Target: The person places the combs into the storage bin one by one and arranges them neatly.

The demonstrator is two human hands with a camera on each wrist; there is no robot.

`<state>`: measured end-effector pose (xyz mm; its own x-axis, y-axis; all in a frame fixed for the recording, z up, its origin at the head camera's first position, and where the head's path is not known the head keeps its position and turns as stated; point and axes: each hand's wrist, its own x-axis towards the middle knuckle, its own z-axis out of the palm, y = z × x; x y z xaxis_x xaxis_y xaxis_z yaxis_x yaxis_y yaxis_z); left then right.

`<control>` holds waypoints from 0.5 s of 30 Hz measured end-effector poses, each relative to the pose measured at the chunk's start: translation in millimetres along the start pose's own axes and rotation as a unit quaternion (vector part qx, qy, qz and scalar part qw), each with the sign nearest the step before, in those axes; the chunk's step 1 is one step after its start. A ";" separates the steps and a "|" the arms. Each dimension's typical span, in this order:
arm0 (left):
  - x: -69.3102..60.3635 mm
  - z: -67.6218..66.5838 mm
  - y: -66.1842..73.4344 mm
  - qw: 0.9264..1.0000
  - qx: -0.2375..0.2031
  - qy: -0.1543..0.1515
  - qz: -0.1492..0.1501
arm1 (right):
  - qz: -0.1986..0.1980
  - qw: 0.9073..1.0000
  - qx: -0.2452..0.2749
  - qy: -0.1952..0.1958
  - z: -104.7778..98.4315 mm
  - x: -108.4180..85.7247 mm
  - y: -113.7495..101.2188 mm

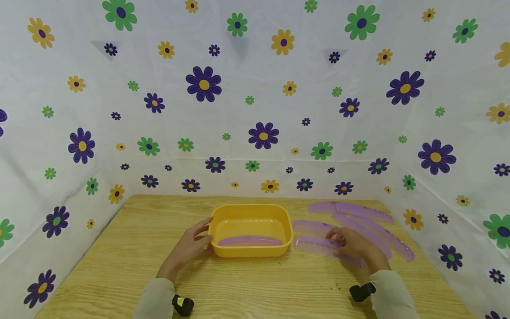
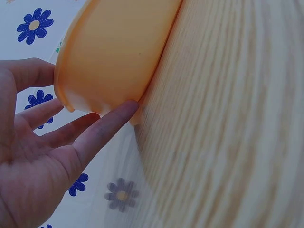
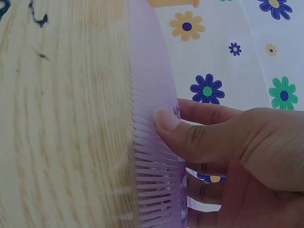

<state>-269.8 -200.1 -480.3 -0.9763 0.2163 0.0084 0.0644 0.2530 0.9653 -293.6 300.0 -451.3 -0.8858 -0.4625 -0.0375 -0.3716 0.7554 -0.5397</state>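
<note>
A yellow plastic basin (image 1: 252, 251) sits mid-table with one translucent purple comb (image 1: 250, 240) lying inside. My left hand (image 1: 188, 249) rests against the basin's left end; in the left wrist view its fingers are spread and the thumb touches the basin wall (image 2: 114, 52) low down. To the right of the basin, my right hand (image 1: 354, 246) pinches the nearest purple comb (image 3: 152, 71). The right wrist view has the thumb on the comb's face and the fingers behind it. That comb's teeth point toward the table.
Several more purple combs lie overlapping on the right of the table, among them a comb (image 1: 312, 227) beside the basin and a comb (image 1: 388, 239) farthest right. Flowered white sheeting (image 1: 239, 110) encloses the wooden table (image 1: 247, 283) at the back and sides.
</note>
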 end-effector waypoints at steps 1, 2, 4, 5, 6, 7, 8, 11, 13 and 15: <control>0.1 0.2 0.2 1.000 0.000 0.000 -0.001 | -0.001 1.000 -0.002 0.000 -0.6 -1.0 -0.2; 0.1 0.4 0.3 1.000 0.001 0.000 -0.001 | 0.000 1.000 -0.001 0.000 -1.2 -1.7 -1.0; 0.0 0.5 0.5 1.000 0.002 0.001 -0.001 | 0.003 1.000 0.004 -0.001 -2.8 -2.5 -2.1; 0.1 0.5 0.6 1.000 0.002 0.001 -0.002 | 0.003 1.000 0.006 -0.003 -3.7 -2.6 -2.4; 0.1 0.4 0.8 1.000 0.003 0.001 -0.002 | 0.003 1.000 0.010 -0.005 -4.5 -2.6 -2.6; 0.1 0.4 0.8 1.000 0.003 0.002 -0.002 | 0.002 1.000 0.012 -0.006 -5.4 -2.8 -2.9; 0.1 0.3 0.9 1.000 0.004 0.001 -0.002 | 0.000 1.000 0.016 -0.007 -6.1 -2.8 -3.0; 0.3 0.1 0.8 1.000 0.002 0.001 -0.002 | -0.005 1.000 0.014 -0.008 -7.6 -3.6 -2.8; 0.3 -0.1 0.6 1.000 -0.001 0.000 -0.002 | -0.007 1.000 0.011 -0.005 -8.1 -4.0 -2.4; 0.4 0.0 0.6 1.000 -0.001 0.000 -0.001 | -0.006 1.000 0.010 -0.001 -8.6 -4.4 -2.0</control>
<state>-270.2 -199.9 -479.6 -0.9762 0.2166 0.0061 0.0617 0.2508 0.9661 -291.4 304.5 -442.9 -0.8806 -0.4726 -0.0337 -0.3764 0.7410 -0.5561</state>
